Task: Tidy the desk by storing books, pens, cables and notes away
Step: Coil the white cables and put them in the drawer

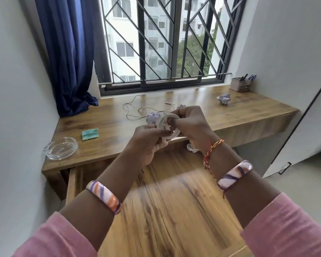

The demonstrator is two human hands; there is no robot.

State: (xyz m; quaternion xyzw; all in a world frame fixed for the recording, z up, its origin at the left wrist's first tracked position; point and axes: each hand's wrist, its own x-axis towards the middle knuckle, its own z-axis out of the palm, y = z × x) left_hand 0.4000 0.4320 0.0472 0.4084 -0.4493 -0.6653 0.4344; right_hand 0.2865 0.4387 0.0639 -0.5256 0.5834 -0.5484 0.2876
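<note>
Hands meet above the front edge of the wooden desk [202, 108], both working a coiled white cable [168, 127]. The left hand [146, 143] has its fingers curled round the lower part of the coil, pinching it where the loops gather. The right hand [191, 121] grips the upper side, fingers bent over the loops and one finger poking through the ring. The coil is held in the air, clear of the desk surface.

Behind the hands, a second thin cable [137, 110] lies loose and unwound on the desk, sprawling in open loops near the window [161, 43]. A crumpled paper ball [152, 118] sits just beside the coil as seen from here, partly hidden by it, another scrap [181, 106] peeks out above the right hand, and a third crumpled paper [224, 99] rests well apart toward the right. In the far right corner a pen holder [241, 84] stands with several pens upright in it. On the left part of the desk lie a folded teal cloth [90, 134] and, nearer the front corner, a clear glass ashtray [60, 148]. A blue curtain [69, 52] hangs at the left, its hem pooled on the desk. Below the desk edge, an open wooden drawer [174, 201] extends toward the person, with a small white bundle of cord [192, 147] at its back, under the right wrist.
</note>
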